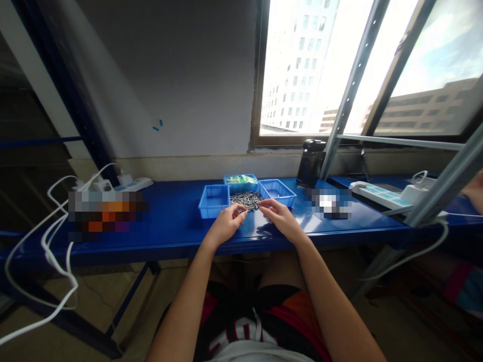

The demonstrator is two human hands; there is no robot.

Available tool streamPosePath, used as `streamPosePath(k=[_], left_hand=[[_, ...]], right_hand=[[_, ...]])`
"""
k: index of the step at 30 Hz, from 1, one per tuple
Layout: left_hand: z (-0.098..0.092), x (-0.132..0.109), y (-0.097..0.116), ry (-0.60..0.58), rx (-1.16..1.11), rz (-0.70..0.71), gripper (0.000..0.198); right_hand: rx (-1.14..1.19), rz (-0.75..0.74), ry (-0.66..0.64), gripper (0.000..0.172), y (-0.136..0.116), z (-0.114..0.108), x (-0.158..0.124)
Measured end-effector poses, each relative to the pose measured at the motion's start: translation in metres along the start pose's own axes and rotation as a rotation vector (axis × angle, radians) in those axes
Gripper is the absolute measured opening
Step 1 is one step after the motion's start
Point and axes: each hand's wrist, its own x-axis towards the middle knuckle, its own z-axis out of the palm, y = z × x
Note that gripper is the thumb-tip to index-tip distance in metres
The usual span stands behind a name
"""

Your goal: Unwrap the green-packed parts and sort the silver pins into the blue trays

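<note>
A loose heap of small silvery metal pieces, which look like screws (245, 199), lies on the blue table between the blue bins. At its near left edge is my left hand (227, 222), thumb and forefinger brought together; anything in the pinch is too small to make out. My right hand (278, 215) is at the heap's near right edge, with fingers curled toward the thumb in a pinch whose contents I cannot make out. A blue bin (214, 202) stands left of the heap, another blue bin (278, 191) right of it, and a third bin (240, 186) with green-tinted packets behind it.
A black container (311, 163) stands by the window. Power strips (381, 195) and white cables (56, 266) lie toward both ends of the table (169, 226). Blurred items lie at left and right. A metal post (449, 166) rises at right; another person's hand (475, 191) shows beyond.
</note>
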Motion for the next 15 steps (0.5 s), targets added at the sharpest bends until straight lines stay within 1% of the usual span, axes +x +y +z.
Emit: streamPosePath(k=[3,5,10,15], left_hand=[[0.0,0.0,-0.001,-0.015,0.021,0.018,0.028],[-0.001,0.0,0.0,-0.013,0.036,0.024,0.028],[-0.001,0.0,0.002,-0.007,0.045,0.017,0.029],[-0.001,0.0,0.003,-0.012,0.048,0.015,0.029]], right_hand=[[0.07,0.062,0.105,0.044,0.004,0.0,0.003],[0.113,0.092,0.138,0.05,0.005,-0.001,0.005],[0.194,0.123,0.155,0.062,0.01,-0.002,0.006],[0.223,0.13,0.162,0.067,0.013,-0.002,0.005]])
